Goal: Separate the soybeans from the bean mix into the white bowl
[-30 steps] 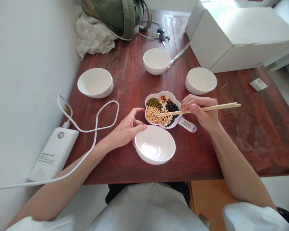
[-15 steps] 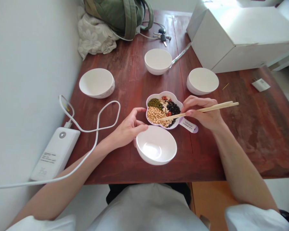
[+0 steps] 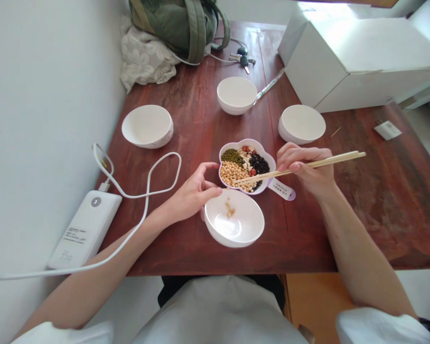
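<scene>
In the head view a flower-shaped dish [image 3: 273, 160] holds soybeans [image 3: 232, 173], mung beans [image 3: 231, 156], black beans [image 3: 260, 163] and some pale and red pieces. My right hand [image 3: 306, 167] is closed on a pair of chopsticks [image 3: 329, 160], whose tips lie over the soybeans. Close to me, a white bowl [image 3: 232, 234] is gripped at its left rim by my left hand [image 3: 195, 193]; the thumb rests at the rim and the index finger reaches to the dish. A few blurred tan beans [image 3: 230, 209] show inside this bowl.
Three more white bowls stand farther back: left [image 3: 148, 126], middle [image 3: 237, 95] and right [image 3: 301, 124]. A white power bank [image 3: 84, 229] with a looping cable [image 3: 146, 191] lies left. Behind are a green bag [image 3: 175, 28], keys [image 3: 242, 59] and a large white box [image 3: 344, 62].
Several blurred tan beans now appear in the near bowl, which showed none before. My right hand and the chopsticks have shifted slightly right. The left hand keeps its grip.
</scene>
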A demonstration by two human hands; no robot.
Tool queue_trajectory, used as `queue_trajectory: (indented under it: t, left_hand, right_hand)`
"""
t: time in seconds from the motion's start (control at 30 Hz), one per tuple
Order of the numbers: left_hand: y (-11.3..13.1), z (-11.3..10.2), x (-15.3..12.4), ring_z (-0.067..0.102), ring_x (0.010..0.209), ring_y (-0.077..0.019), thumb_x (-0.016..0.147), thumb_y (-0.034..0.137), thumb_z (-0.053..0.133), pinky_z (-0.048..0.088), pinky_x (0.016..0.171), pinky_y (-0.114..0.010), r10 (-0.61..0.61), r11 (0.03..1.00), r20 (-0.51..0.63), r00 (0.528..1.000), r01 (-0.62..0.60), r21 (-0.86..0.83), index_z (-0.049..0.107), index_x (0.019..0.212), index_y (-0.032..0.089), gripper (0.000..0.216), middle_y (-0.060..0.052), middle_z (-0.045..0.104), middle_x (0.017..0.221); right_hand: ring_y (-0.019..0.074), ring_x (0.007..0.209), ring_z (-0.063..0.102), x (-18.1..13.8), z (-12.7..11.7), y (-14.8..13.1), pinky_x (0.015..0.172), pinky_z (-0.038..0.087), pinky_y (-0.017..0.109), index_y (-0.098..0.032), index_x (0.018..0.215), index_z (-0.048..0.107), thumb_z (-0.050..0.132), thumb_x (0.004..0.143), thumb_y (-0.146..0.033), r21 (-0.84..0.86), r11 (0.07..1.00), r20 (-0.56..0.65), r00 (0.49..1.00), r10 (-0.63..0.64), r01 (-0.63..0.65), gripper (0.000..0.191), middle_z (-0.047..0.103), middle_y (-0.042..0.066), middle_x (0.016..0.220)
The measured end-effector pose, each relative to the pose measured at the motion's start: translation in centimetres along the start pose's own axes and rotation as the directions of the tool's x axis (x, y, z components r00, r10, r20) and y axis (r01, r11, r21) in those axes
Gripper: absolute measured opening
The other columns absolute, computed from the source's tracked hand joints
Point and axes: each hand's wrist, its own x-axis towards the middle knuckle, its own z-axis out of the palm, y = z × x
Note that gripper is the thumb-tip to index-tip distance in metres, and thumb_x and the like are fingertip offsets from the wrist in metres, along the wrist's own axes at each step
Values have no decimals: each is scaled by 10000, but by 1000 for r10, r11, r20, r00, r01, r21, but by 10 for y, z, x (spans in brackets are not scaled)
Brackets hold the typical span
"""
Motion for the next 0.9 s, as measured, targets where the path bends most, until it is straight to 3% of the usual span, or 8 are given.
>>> queue_trajectory:
  t: [0.17, 0.43, 0.77, 0.9]
  left_hand:
    - [1, 0, -1, 595, 559, -124, 908, 327, 736, 491, 507, -190, 3, 1000, -3, 1000, -3, 1, 367, 1493, 216, 701, 3, 740, 786]
    - [2, 1, 0, 602, 554, -126, 913, 327, 728, 485, 507, -188, 6, 1000, 4, 1000, -6, 3, 358, 1503, 210, 706, 6, 737, 776]
    - [4, 1, -1, 628, 558, -134, 905, 327, 749, 483, 502, -187, 6, 1000, 1, 1000, -6, -7, 374, 1500, 208, 712, 19, 728, 760]
    - [3, 1, -1, 618, 558, -131, 908, 325, 745, 481, 504, -188, 8, 1000, -1, 1000, -8, -4, 369, 1502, 208, 712, 18, 729, 765]
  right_hand:
    - [220, 818, 686, -1, 3, 6, 752, 541, 386, -267, 860, 872, 853, 882, -419, -72, 997, -47, 999, 24, -27, 155, 793, 60, 809]
    - [220, 862, 699, -1, 4, 6, 814, 568, 384, -271, 851, 871, 832, 897, -357, -159, 986, 78, 995, 61, -48, 105, 813, 45, 804]
    - [205, 822, 686, -4, 6, 11, 752, 567, 358, -258, 789, 858, 851, 864, -392, -132, 979, 47, 986, 162, -155, 154, 792, 43, 777]
    - [209, 777, 669, -3, 5, 6, 708, 548, 366, -258, 761, 860, 855, 860, -403, -63, 987, 9, 989, 147, -146, 175, 780, 51, 726]
